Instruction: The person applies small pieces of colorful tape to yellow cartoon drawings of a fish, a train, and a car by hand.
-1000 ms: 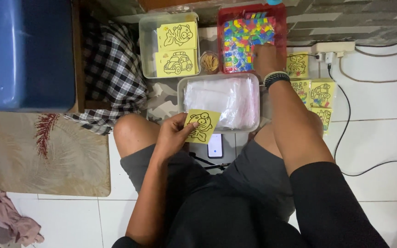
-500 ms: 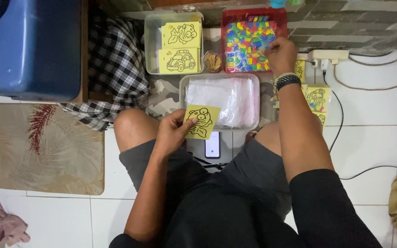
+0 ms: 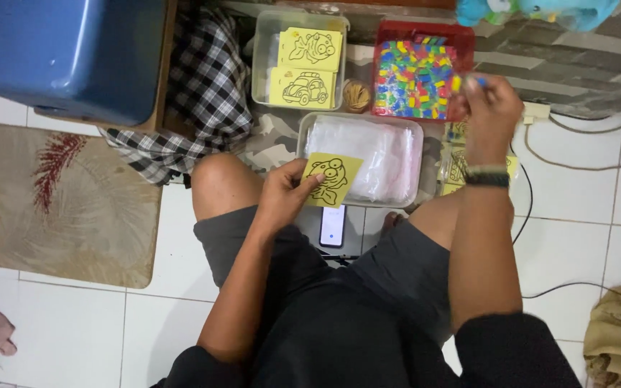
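Left hand [image 3: 282, 197] pinches a yellow picture card [image 3: 333, 178] by its left edge. Right hand [image 3: 490, 108], at the red tray's [image 3: 461, 39] right edge, grips small coloured pieces [image 3: 468, 80], mostly hidden by fingers.

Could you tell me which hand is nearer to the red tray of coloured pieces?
Right. The right hand is at the red tray's right edge, while the left hand holds a yellow card well below it.

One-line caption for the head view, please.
Seated person's left hand holds a yellow picture card while the right hand lifts small coloured pieces beside the red tray.
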